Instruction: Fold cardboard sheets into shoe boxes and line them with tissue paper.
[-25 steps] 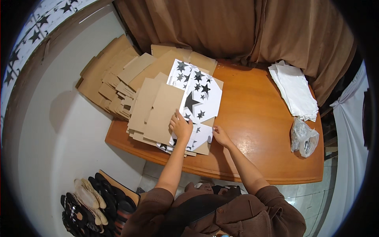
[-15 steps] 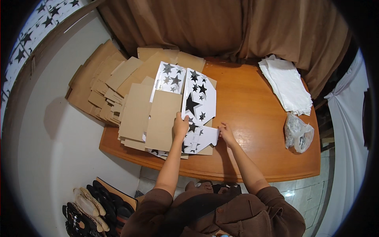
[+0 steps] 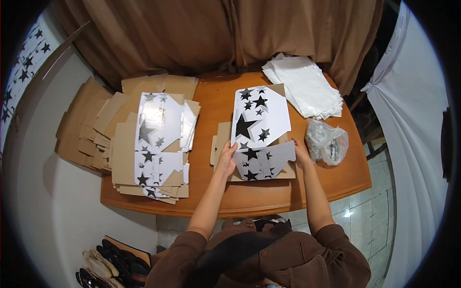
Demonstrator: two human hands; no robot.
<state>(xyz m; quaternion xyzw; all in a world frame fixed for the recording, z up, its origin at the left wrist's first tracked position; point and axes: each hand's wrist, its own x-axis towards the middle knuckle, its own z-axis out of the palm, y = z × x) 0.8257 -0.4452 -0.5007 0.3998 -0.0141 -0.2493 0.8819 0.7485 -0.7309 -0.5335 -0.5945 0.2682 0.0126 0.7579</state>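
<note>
The card (image 3: 277, 113), white with black stars on its face and plain brown where other panels show from beneath, is over the middle of the desk (image 3: 210, 105), in front of the person. A crease parts its large upper panel from a shorter, greyer lower flap, which seems tilted; whether the whole card lies flat on the wood is unclear.

The left hand (image 3: 226, 159) pinches the card's left edge by that crease, thumb on top, other fingers mostly hidden. The right hand (image 3: 302, 154) is at the flap's right edge, fingers partly out of sight, so I cannot tell whether it grips or only touches.

The card looks light and fairly stiff, likely to hinge at its creases and slide easily on the glossy wood. The panel edges near the crease should give the surest hold; the thin tabs and cut corners would probably bend.

To the left, a pile of similar cards (image 3: 167, 117) shows star-printed panels on top, with brown cardboard (image 3: 86, 141) beyond. White sheets (image 3: 307, 86) lie at the far right, a clear bag (image 3: 319, 137) just beside the right hand. Brown curtains (image 3: 187, 38) hang behind.
</note>
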